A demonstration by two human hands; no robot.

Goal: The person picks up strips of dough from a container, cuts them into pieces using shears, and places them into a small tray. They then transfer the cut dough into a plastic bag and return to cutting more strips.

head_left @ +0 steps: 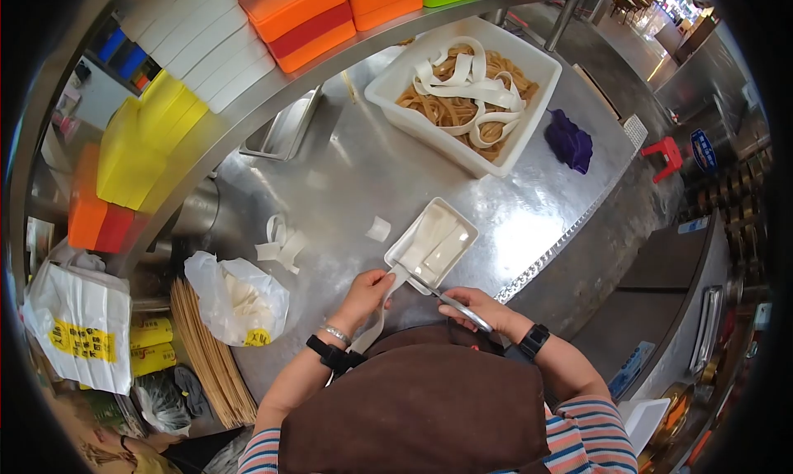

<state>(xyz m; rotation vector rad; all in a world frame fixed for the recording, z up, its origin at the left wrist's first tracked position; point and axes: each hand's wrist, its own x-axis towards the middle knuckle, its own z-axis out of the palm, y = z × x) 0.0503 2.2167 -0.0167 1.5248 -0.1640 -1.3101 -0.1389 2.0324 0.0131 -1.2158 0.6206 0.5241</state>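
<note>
My left hand (366,299) pinches a long white flat strip, like a wide noodle (369,334), whose upper end reaches the near rim of a small white tray. My right hand (483,307) grips scissors (467,311) by the handles, with the blades at the strip over the tray's near corner. Cut white pieces (436,236) lie inside the small tray (470,220). To its left, a single white piece (378,229) rests on the metal table. Farther left lie several loose white strips (282,243).
A large white bin (438,131) holds brown noodles (446,102) and white strips. Beside it lies a dark purple cloth (569,141). A plastic bag (239,296) and wooden skewers (206,358) are at left. Stacked coloured boxes (301,20) stand on the overhead shelf (330,65).
</note>
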